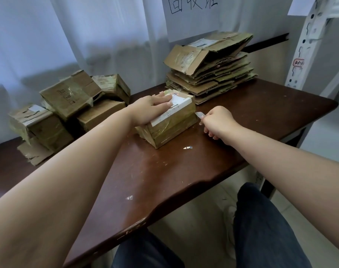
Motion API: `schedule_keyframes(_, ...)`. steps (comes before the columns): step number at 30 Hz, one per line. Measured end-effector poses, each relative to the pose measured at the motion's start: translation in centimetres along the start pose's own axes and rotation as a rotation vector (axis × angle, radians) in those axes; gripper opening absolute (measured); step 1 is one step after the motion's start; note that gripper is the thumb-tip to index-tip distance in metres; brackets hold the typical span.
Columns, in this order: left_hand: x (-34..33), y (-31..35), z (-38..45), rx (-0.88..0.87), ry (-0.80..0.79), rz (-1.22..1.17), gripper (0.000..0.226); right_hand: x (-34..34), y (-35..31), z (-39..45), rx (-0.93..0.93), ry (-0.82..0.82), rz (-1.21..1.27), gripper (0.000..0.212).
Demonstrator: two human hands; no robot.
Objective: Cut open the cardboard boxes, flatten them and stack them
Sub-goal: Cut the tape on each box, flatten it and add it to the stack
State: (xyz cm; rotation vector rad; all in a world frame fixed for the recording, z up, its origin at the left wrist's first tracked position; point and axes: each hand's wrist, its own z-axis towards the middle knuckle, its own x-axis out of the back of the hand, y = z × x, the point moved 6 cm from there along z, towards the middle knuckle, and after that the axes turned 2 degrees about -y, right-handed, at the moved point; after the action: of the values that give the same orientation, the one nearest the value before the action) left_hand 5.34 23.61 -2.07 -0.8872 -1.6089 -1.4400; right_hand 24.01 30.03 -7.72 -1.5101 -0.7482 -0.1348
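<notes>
At the centre of the frame the person is working on a taped cardboard box (167, 118) that is lying on the dark wooden table (251, 113). The box's long axis is running from lower left to upper right. The left hand (151, 108) is pressing down on the box's top with straight fingers, flat across a white shipping label (176, 107); its print is too small to read. The right hand (218, 121) is sitting just right of the box, fingers curled round a small cutter whose pale blade (199, 114) is touching the box's right-hand end near its upper corner. So the box is lying to the left of the cutting hand, and the taped seam along the long axis is leading away from the blade toward the lower left; the cut will probably have to be drawn that way, toward the person, while the left hand is holding the box steady. The left fingers are lying close to that line, which looks like the risk.

At upper right a stack of flattened boxes (209, 74) is resting on the table's far edge. At left, a heap of uncut boxes (68, 111) is waiting. A small snapped blade piece (188, 147) is lying on the table below the box.

Above the stack a white paper sign (191, 18) is showing handwritten characters, seemingly "回收班", cut off at the top. A red-outlined tag (298, 63) on the white shelf upright (309, 35) is reading roughly "31-1".
</notes>
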Motion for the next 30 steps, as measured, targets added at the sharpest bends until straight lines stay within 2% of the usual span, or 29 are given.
schedule_keyframes(4, -0.1, -0.4, 0.4, 0.01, 0.006, -0.017, 0.05, -0.3, -0.1, 0.2, -0.026, 0.007, 0.035, 0.037)
schedule_keyframes(10, -0.2, -0.5, 0.5, 0.04, 0.041, 0.031, 0.07, -2.2, -0.9, -0.4, -0.037, 0.007, 0.123, 0.029)
schedule_keyframes(14, -0.2, -0.6, 0.6, 0.028, 0.052, 0.06, 0.06, -2.7, -1.2, -1.1, -0.043, 0.011, 0.148, 0.022)
schedule_keyframes(19, -0.2, -0.3, 0.5, 0.024, 0.073, 0.076, 0.053, -3.1, -1.5, -2.6, -0.091, -0.034, 0.243, 0.025)
schedule_keyframes(24, -0.1, 0.0, 0.3, 0.015, 0.084, 0.086, 0.053, -4.5, -1.8, -4.6, -0.167, -0.118, 0.327, 0.039)
schedule_keyframes(30, -0.2, 0.3, 0.1, 0.021, 0.084, 0.095, 0.053, -6.1, -2.6, -6.8, -0.083, -0.165, 0.279, 0.023)
